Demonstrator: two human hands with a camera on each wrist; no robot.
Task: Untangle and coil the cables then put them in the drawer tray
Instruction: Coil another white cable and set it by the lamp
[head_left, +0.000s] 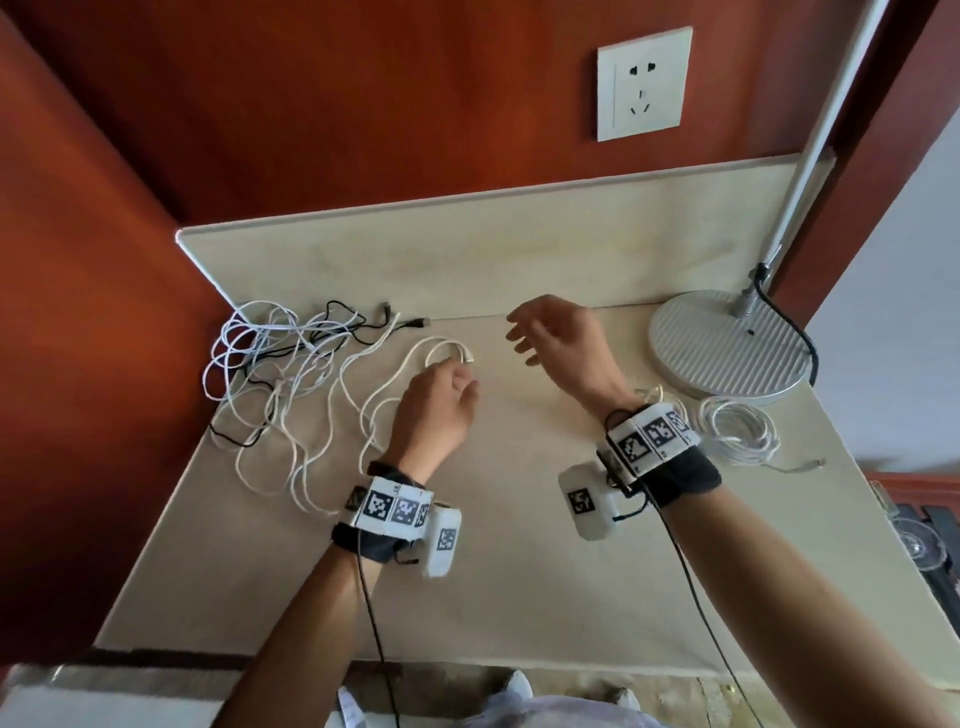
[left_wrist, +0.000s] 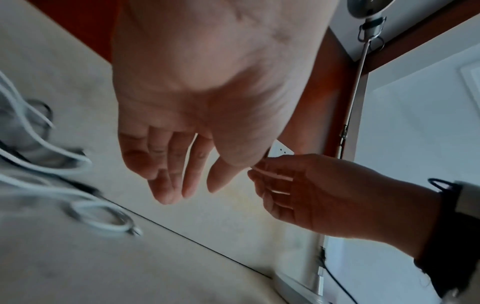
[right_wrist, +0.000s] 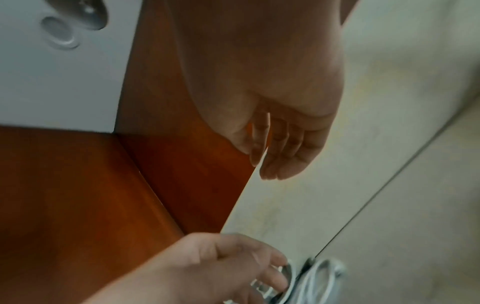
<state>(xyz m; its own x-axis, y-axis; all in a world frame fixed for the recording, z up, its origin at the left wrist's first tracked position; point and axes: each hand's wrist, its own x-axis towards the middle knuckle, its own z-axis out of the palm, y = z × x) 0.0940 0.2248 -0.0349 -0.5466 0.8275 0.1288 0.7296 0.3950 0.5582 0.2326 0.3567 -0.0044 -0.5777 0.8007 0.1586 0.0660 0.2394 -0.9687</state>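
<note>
Against the red wall at the far left of the tabletop (head_left: 519, 545), the tangle of cables (head_left: 270, 358), white strands knotted with a black one, lies in a loose heap, apparently waiting to be pulled apart. Just right of it a white cable (head_left: 363, 395) trails out of the heap and ends in a small loop with a connector (head_left: 447, 353), likely drawn free so coiling can start from that end. The left hand (head_left: 434, 410) hovers over this loop, fingers relaxed and slightly spread, holding nothing; the left wrist view shows its palm empty, with the loop lying on the surface below. Further right the right hand (head_left: 563, 343) is raised with fingers splayed, also empty, seemingly poised to help gather the loop. Beyond its wrist a coiled white cable (head_left: 737, 431) rests beside the lamp base (head_left: 727, 343), probably set aside as finished. No drawer tray is visible.
</note>
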